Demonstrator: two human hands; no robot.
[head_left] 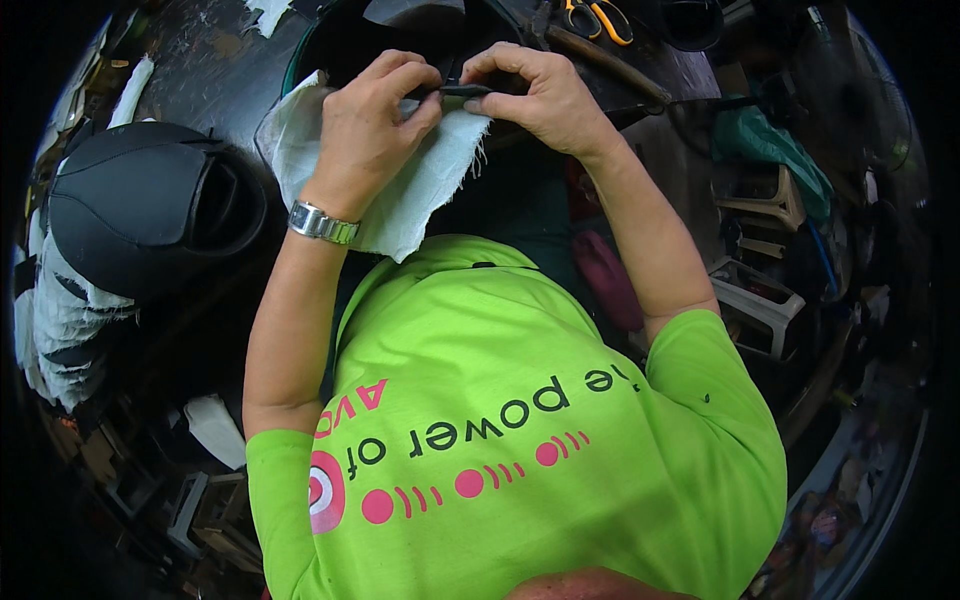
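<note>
My left hand, with a metal watch on its wrist, pinches the edge of a black sheet-like piece at the top middle. Close beside it, my right hand pinches the same edge between thumb and fingers. White cloth with a frayed edge hangs below this edge, partly behind my left hand and wrist. Beyond my hands curves a larger dark form with a green rim. Whether the black piece is joined to it, I cannot tell.
Left of me sits a black, rounded, seamed piece with an opening, above torn white cloth. Orange-handled scissors and a hammer-like tool with a wooden handle lie at the upper right. Plastic stools and a green bag stand right.
</note>
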